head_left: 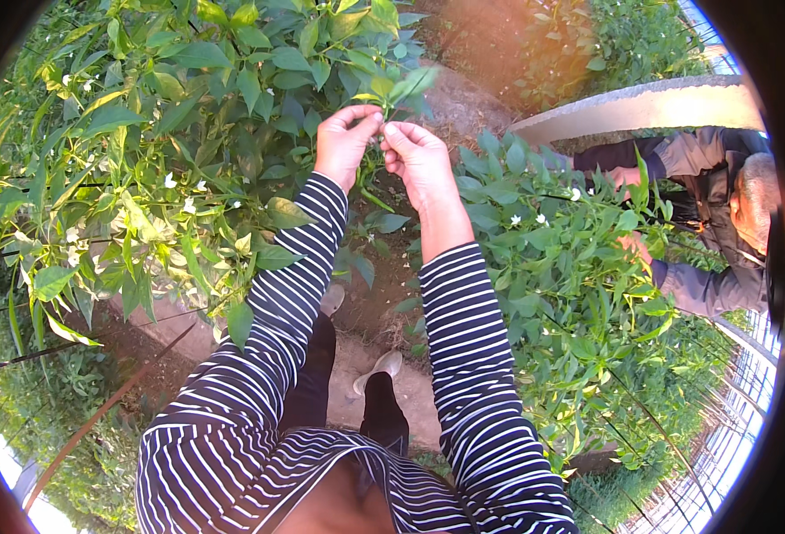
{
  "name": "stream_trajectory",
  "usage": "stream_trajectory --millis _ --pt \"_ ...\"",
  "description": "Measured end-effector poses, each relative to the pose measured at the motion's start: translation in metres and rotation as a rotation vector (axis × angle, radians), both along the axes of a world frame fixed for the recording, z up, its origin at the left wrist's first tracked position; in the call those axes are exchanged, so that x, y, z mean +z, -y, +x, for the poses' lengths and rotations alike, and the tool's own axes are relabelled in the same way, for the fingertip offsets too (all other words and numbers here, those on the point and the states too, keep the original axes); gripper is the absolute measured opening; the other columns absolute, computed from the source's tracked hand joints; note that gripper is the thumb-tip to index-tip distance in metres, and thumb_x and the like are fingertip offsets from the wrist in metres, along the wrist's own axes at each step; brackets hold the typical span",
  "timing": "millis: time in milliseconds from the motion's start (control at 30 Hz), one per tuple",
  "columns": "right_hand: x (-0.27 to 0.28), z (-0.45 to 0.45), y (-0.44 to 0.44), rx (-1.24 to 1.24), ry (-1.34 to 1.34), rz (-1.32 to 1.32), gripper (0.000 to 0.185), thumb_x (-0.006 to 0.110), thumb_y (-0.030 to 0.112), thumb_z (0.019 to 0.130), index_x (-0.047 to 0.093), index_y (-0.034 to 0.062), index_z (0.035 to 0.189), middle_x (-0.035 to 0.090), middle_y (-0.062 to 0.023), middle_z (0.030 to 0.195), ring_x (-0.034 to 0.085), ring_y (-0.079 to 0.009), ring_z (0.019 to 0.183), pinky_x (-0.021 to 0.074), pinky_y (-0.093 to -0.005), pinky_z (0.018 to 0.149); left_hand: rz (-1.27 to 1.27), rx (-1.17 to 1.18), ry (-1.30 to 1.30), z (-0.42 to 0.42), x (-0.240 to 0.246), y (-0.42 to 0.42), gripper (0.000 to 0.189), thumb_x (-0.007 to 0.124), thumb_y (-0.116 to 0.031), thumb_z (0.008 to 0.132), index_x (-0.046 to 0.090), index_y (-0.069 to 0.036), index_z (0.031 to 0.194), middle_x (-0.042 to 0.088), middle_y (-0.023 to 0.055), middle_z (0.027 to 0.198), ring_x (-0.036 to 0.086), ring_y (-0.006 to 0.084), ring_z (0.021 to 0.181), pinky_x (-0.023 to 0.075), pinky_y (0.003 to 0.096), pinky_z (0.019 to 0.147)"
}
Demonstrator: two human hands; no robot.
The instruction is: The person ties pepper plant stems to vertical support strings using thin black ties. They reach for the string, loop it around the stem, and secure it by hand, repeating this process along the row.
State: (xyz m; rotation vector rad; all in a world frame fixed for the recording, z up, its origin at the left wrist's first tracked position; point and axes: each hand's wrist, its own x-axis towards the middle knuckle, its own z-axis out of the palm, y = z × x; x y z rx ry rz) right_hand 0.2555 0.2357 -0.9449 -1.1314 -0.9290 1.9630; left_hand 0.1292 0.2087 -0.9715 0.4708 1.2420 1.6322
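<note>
Both bare hands are raised at the upper middle of the head view, close together at the tip of a leafy pepper plant shoot [385,100]. My left hand [345,143] pinches the shoot's stem between thumb and index finger. Beside it, my right hand [415,157] has thumb and fingertips pinched together at the stem; whether something small is between them is hidden. Below the hands hangs a slender green pepper [377,200]. A dense pepper plant [198,100] with white flowers [189,205] fills the left side.
Another row of flowering pepper plants [552,267] stands on the right, where a person [713,160] reaches into the leaves. A pale curved band [646,110] crosses above that person. Dark strings [639,404] run through the plants. Bare soil [379,287] lies between the rows.
</note>
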Motion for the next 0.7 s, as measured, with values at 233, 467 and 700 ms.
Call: stream_trajectory --millis 233,467,700 --pt "-0.016 0.004 0.003 -0.022 0.169 0.044 0.014 0.068 0.018 0.09 0.066 0.0044 0.095 0.064 0.0002 0.076 0.055 -0.0074 0.063 0.0442 -0.0207 0.056 0.093 -0.112 -0.172 0.003 -0.007 0.011 0.021 0.058 -0.001 0.087 0.068 0.003 0.106 0.067 0.0073 0.101 0.062 0.0136 0.092 0.0499 0.0285 0.083" --pt "-0.036 0.001 0.008 -0.004 0.157 0.173 0.011 0.064 0.013 0.091 0.066 0.002 0.091 0.063 -0.0004 0.074 0.054 -0.0069 0.061 0.0411 -0.0203 0.053 0.17 -0.134 -0.469 0.007 -0.014 0.017 0.02 0.068 -0.011 0.084 0.07 0.004 0.098 0.06 0.0153 0.118 0.054 0.0179 0.114 0.0469 0.0305 0.091" --pt "-0.023 0.021 -0.006 0.069 0.704 1.302 0.012 0.066 0.006 0.078 0.064 0.0113 0.088 0.063 -0.0028 0.085 0.061 -0.0206 0.073 0.0462 -0.0318 0.068 0.054 -0.345 -0.219 -0.014 -0.008 0.022 0.014 0.07 -0.009 0.085 0.069 0.002 0.093 0.062 0.0038 0.099 0.058 0.0104 0.097 0.0483 0.0281 0.087"
